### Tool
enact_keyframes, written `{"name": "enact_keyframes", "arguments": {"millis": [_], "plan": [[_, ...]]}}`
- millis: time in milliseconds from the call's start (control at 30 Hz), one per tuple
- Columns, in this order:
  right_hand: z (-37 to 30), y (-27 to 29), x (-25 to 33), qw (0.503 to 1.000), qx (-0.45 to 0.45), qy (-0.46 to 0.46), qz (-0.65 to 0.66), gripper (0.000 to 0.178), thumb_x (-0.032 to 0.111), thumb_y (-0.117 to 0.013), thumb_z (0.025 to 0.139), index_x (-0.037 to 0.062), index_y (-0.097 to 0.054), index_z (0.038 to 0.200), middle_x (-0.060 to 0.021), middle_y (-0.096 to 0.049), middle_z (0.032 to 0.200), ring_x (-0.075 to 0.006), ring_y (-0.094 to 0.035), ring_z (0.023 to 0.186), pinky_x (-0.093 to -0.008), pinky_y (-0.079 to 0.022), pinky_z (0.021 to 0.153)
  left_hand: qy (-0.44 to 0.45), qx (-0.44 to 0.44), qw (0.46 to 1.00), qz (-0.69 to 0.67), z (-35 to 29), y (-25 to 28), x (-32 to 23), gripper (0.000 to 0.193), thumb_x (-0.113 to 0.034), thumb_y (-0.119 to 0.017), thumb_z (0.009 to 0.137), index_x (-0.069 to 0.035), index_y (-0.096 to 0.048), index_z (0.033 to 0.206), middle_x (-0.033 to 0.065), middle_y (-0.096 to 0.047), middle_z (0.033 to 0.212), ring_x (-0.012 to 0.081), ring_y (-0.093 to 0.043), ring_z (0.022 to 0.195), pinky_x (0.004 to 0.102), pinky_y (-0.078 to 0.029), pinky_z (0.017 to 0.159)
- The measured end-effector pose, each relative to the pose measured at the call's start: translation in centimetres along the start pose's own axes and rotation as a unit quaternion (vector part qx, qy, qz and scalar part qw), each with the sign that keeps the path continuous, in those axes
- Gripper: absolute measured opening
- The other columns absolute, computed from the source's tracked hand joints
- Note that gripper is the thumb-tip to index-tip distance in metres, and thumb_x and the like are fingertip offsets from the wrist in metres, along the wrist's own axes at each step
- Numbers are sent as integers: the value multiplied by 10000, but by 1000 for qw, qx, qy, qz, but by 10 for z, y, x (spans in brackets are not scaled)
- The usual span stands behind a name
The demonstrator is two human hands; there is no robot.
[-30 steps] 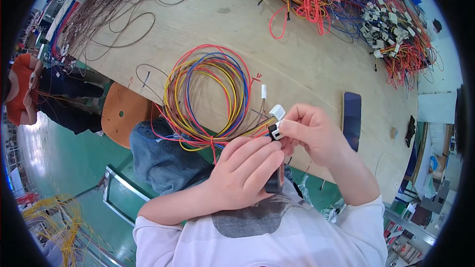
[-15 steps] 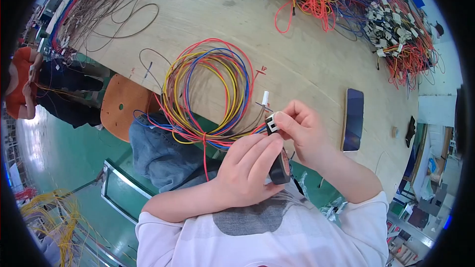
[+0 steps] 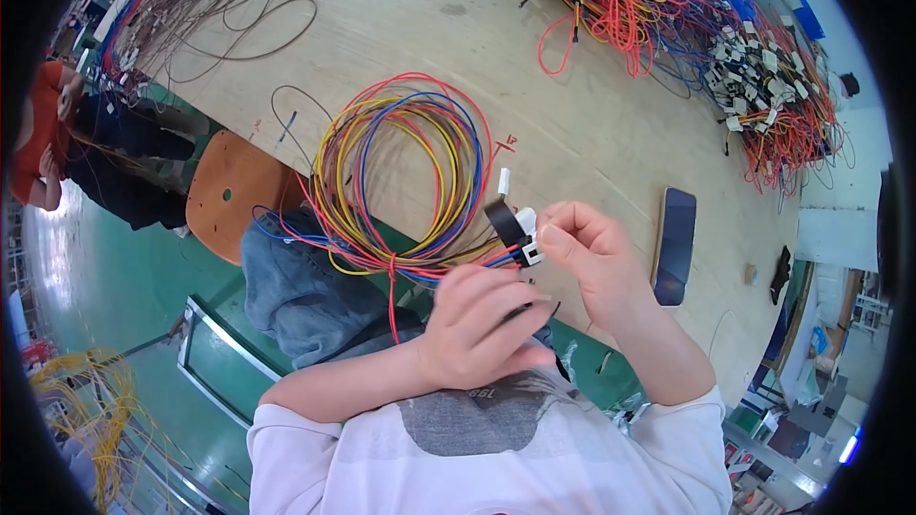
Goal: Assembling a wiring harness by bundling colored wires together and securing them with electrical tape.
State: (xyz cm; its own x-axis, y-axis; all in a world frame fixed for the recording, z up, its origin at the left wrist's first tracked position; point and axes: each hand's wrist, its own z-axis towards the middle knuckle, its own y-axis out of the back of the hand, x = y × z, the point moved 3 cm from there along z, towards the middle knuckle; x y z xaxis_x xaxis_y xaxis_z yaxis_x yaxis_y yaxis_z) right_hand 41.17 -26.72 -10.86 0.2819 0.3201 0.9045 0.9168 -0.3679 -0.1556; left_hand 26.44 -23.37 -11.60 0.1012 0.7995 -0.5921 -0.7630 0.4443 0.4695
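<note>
A coil of red, yellow, blue and brown wires lies at the table's near edge, its bundled ends running right toward my hands. At those ends my right hand pinches a white connector between thumb and fingers. A roll of black tape sits against the connector on its far side, with the left hand off it. My left hand is just nearer, its fingers apart and slightly blurred, with no object visible in it. A small dark strip shows near its fingertips; what it is I cannot make out.
A phone lies right of my hands. Tangled wire bundles with white connectors fill the far right; brown wires lie far left. An orange chair stands left, near a person in orange.
The black tape roll has gone from under my left hand to the far side of the connector. My left hand has loosened its fingers and drawn back slightly; the right still pinches the connector.
</note>
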Motion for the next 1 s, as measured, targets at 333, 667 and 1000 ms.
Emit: {"name": "enact_keyframes", "arguments": {"millis": [333,667,1000], "plan": [[2,-1,12,996,-26,44,-79,111,115,-546,860,11,-508,846,24,-521,726,-33,-471,672,-174,-392,618,306,13,942,-140,27,0,33,251,-24,-634,708,-21,-530,937,119,-562,774,262,-573,634,332,-456,544],[5,-3,18,974,42,121,-189,111,90,-509,878,-3,-473,928,-26,-547,755,-40,-509,660,-178,-408,572,532,147,761,-340,31,4,59,725,-84,-673,702,56,-235,1263,148,-602,723,232,-610,644,335,-483,568],[10,-4,22,985,19,123,-117,156,64,-485,879,-13,-487,1014,-25,-533,853,-39,-487,703,-169,-402,623,507,20,523,-685,24,0,76,838,-90,-755,666,-13,-247,1328,56,-484,1131,125,-484,1037,259,-398,886]]}}
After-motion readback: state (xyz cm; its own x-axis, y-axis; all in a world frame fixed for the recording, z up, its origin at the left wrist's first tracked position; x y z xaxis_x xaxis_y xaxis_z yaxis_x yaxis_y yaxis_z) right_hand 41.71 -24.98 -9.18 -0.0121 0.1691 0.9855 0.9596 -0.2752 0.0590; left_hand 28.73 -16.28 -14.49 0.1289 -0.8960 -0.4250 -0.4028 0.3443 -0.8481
